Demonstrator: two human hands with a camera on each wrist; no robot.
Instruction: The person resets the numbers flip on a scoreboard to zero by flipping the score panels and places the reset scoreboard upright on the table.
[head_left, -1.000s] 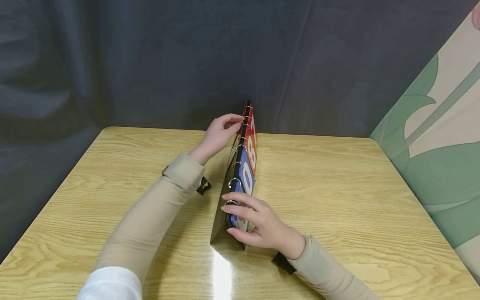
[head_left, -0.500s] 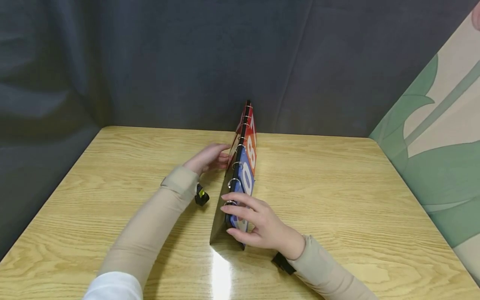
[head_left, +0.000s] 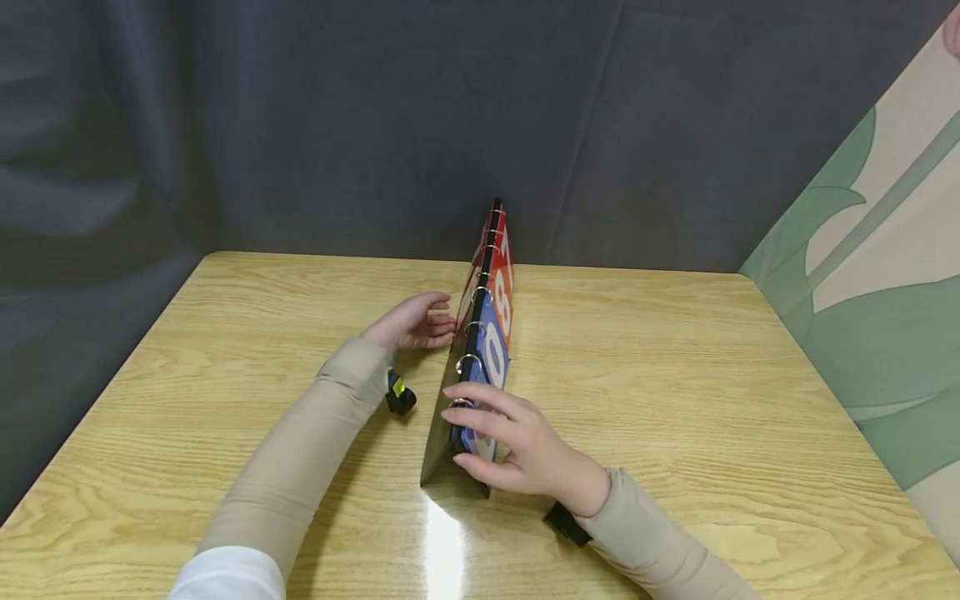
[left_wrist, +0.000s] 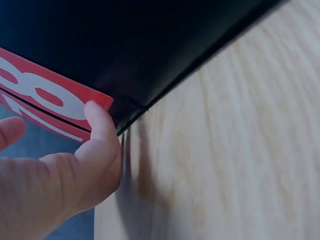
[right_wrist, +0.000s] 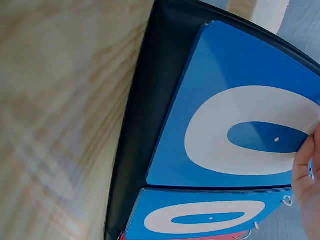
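A flip scoreboard (head_left: 497, 329) stands tent-like on the wooden table (head_left: 675, 375), seen end-on, with blue 0 cards near me and red 8 cards farther back. My right hand (head_left: 480, 437) grips its near end, with fingers over the ring spine and thumb low on the blue card (right_wrist: 240, 135). My left hand (head_left: 431, 321) sits low against the board's left side, fingers loosely curled. In the left wrist view its thumb (left_wrist: 100, 130) touches the lower corner of a red card (left_wrist: 45, 95) hanging against the black panel (left_wrist: 150, 45).
A dark grey curtain (head_left: 337, 125) hangs behind the table's far edge. A cream and green patterned wall (head_left: 885, 292) runs along the right. Small black wrist devices (head_left: 400, 393) sit at both cuffs. Bare tabletop lies on both sides of the board.
My left hand came down from the top of the ring spine to the lower left side of the board, then drew slightly back toward me. The right hand and board stayed put.
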